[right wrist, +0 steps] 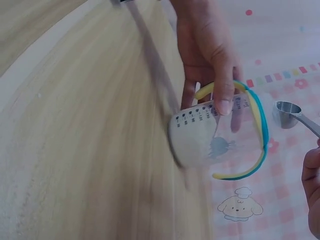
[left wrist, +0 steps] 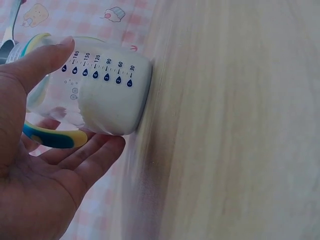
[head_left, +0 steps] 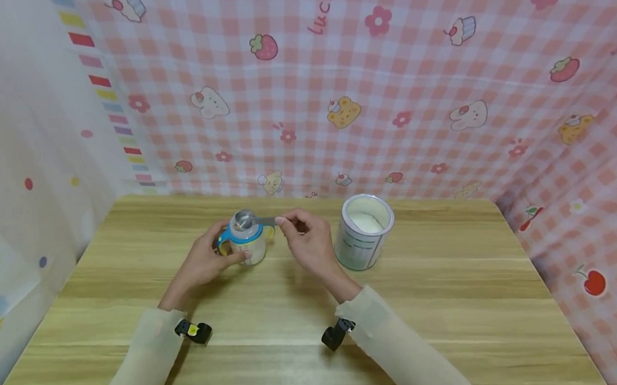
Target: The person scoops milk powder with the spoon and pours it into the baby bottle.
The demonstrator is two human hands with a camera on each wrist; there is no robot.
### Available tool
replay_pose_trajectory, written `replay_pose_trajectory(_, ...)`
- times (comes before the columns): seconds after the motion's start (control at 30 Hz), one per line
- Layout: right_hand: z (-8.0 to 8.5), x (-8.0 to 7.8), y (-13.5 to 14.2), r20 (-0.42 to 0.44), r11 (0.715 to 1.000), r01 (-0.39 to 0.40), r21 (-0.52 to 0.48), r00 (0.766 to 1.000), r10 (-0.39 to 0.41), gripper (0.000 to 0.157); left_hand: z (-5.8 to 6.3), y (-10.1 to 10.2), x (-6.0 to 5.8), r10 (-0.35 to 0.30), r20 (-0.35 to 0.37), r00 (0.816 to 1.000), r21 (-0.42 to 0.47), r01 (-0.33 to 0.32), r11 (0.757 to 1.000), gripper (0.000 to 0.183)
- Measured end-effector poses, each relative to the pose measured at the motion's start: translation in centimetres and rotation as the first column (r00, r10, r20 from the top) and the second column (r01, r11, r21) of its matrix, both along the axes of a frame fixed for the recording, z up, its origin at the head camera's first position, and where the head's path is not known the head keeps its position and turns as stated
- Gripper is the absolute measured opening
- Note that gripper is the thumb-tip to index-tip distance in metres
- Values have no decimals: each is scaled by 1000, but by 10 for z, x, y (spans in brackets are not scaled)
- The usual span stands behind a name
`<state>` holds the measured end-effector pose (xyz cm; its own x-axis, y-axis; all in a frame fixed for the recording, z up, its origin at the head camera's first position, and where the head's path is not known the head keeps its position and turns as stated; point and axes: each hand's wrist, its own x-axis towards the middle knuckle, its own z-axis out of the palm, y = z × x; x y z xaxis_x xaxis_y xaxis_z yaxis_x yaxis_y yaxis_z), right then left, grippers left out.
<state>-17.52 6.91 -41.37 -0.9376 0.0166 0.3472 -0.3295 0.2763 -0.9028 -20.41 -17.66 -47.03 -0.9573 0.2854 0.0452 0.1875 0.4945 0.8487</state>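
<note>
A clear baby bottle (head_left: 253, 250) with a blue collar and yellow-and-blue side handles stands on the table. White contents fill its lower part, and printed scale marks (left wrist: 95, 74) run along its side. My left hand (head_left: 202, 259) holds the bottle from the left, thumb in front and fingers behind. Just over the bottle's mouth is the bowl of a metal measuring spoon (right wrist: 287, 118). Its handle is pinched between the thumb and fingers of my right hand (head_left: 313, 242). What the spoon's bowl contains is not clear.
To the right of my right hand stands an open can (head_left: 361, 253) with white powder inside. The wooden table (head_left: 276, 359) meets a pink checked cloth (head_left: 302, 87) at its back edge. A white dotted cloth (head_left: 24, 145) hangs on the left.
</note>
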Motion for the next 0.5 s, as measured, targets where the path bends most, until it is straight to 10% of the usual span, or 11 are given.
replay_pose_trajectory(0.5,15,7,17,73,987,6,-158,997,5,20,2,1,1,-7,25,1000,51,5,999,80)
